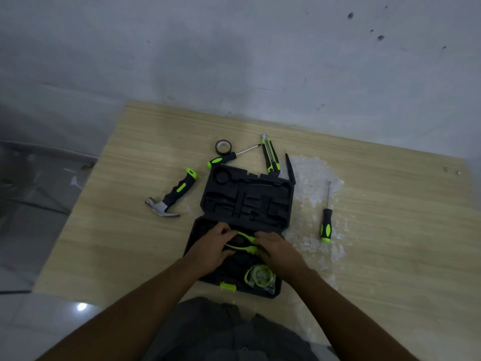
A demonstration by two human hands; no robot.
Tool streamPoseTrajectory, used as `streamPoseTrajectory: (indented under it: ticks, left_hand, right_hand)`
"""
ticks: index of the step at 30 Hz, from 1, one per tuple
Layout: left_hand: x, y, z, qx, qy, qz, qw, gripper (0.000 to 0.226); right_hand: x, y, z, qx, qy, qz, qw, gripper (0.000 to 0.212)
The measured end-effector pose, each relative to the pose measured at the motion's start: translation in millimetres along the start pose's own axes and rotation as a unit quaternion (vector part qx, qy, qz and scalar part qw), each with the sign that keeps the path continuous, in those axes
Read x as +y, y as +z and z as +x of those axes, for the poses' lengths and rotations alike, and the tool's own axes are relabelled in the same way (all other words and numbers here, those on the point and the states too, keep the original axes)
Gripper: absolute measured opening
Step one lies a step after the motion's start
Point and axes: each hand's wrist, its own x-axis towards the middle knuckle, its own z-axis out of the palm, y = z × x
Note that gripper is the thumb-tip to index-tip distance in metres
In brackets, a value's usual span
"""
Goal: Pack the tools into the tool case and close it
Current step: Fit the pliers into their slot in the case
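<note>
Claw hammer lies left of the open tool case mid-bench; tape roll, Phillips screwdriver and utility knife sit toward the bench's far edge. Left hand and right hand both grip the green-handled pliers over the case's near half, tape measure in its near right corner. Second screwdriver lies right of the case, toward the bench's right edge.

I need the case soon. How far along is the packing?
Early. The tape measure sits in the tool case. The left hand and right hand are seating the pliers. Hammer, tape roll, utility knife and two screwdrivers remain outside; case open.
</note>
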Motion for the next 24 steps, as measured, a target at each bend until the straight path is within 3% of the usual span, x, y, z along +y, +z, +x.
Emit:
streamPoseTrajectory:
  ticks: [4,8,17,24]
  left_hand:
    - [3.0,3.5,2.8,-0.001,0.03,0.09,0.996,0.056]
    - [6.9,2.9,9.8,-0.019,0.032,0.138,0.99,0.059]
    - [16.0,-12.9,33.7,-0.084,0.011,0.116,0.99,0.051]
    - [10.8,-13.0,40.8,-0.1,0.019,0.116,0.988,0.052]
  right_hand:
    - [12.8,-3.1,-11.6,0.038,0.028,0.03,0.998,0.018]
    - [11.1,-10.2,-11.0,0.033,0.066,0.053,0.996,0.019]
    - [9.3,-29.9,11.6,-0.057,0.174,0.078,0.98,0.014]
    - [4.4,-28.6,18.2,-0.069,0.196,0.002,0.978,0.007]
